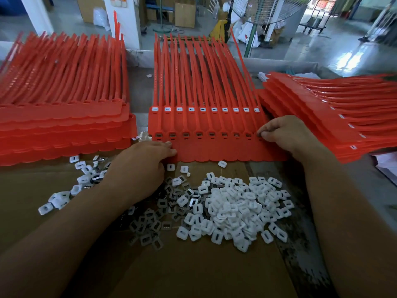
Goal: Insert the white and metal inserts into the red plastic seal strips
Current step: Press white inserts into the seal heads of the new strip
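Note:
A sheet of red seal strips (214, 151) lies in front of me on top of another sheet whose sockets hold white inserts (213, 109). The top sheet's sockets hold metal inserts (199, 134). My left hand (141, 168) touches the sheet's near left corner with its fingertips. My right hand (285, 134) has its fingers curled at the rightmost socket, pinching something small that I cannot make out. A pile of white inserts (238, 209) and a pile of metal inserts (159, 218) lie on the cardboard (193, 272) below.
A thick stack of red strip sheets (64, 125) sits to the left, another stack with white inserts (335, 117) lies fanned to the right. Loose white inserts (64, 196) are scattered at the left. A standing fan (266, 9) and boxes are beyond the table.

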`<action>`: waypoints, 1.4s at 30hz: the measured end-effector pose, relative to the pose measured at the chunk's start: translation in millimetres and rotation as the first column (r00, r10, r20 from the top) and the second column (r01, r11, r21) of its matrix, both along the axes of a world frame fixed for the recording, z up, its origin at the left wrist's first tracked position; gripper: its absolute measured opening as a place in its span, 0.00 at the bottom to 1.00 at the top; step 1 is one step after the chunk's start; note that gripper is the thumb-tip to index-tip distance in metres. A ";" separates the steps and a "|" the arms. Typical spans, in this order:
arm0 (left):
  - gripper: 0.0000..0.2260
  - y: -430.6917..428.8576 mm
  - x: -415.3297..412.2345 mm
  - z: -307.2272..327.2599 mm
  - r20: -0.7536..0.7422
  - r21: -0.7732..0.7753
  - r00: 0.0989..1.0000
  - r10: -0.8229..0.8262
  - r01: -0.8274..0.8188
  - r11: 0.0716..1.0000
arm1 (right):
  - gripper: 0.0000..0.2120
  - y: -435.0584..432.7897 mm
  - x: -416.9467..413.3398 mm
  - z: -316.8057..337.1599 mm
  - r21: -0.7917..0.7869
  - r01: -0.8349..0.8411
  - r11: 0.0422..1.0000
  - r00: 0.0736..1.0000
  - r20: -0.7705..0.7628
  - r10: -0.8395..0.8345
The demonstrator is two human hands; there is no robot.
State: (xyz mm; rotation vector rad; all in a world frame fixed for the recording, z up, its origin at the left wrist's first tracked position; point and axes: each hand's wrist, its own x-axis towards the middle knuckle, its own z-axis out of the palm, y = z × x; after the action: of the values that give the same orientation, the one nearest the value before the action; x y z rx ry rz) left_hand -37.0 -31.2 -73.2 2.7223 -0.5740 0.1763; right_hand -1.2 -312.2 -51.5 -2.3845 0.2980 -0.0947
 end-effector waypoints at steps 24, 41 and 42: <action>0.22 -0.2 -0.1 1.7 0.005 -0.006 1.000 0.003 -0.003 1.000 | 0.08 0.2 0.8 -4.5 0.056 0.088 0.995 0.991 0.099 -0.094; 0.23 0.6 -1.3 2.3 -0.004 -0.007 1.000 0.015 -0.015 1.000 | 0.01 64.3 -28.2 32.3 -0.109 -0.504 0.857 0.861 0.014 0.508; 0.23 0.4 -1.2 2.2 -0.003 -0.006 1.000 0.015 -0.015 1.000 | 0.01 72.0 -32.2 32.6 -0.114 -0.565 0.817 0.824 -0.037 0.565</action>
State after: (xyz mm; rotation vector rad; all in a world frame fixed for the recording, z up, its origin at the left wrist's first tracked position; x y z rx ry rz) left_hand -38.2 -30.8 -71.0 2.7210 -0.5518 0.1777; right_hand -33.4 -240.1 -18.9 -2.4908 -0.4407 0.1746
